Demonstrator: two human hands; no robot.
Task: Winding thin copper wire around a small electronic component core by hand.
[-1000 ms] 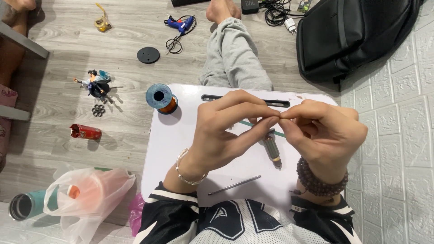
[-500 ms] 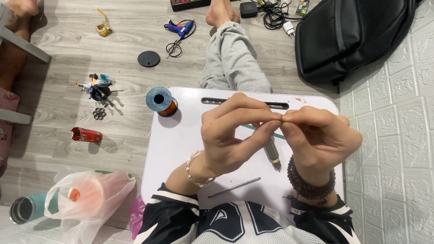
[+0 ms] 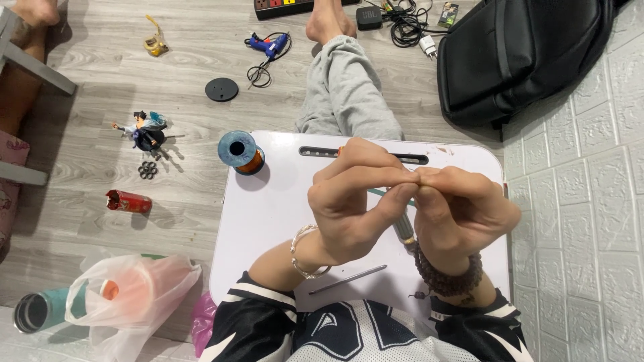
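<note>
Over the white lap table point(image 3: 282, 208), my left hand point(image 3: 355, 204) and my right hand point(image 3: 463, 211) meet fingertip to fingertip. Both pinch a small piece between them, too small to make out. A thin green strip point(image 3: 384, 192) shows just under the fingers. Below the hands a dark-handled tool point(image 3: 404, 231) lies on the table, mostly hidden. A thin metal rod point(image 3: 349, 279) rests near the table's front edge. At the far left corner of the table stands a blue spool of copper wire point(image 3: 240, 153).
The floor holds a small figurine point(image 3: 144, 131), black rings point(image 3: 147, 170), a red can point(image 3: 129, 202), a black disc point(image 3: 221, 89), a blue glue gun point(image 3: 270, 45), a plastic bag point(image 3: 131, 295) and a teal bottle point(image 3: 37, 310). A black backpack point(image 3: 523, 53) leans by the white wall at right.
Both hands have risen slightly toward the camera and drawn closer together, fingertips staying pinched. Nothing on the table or the floor has moved.
</note>
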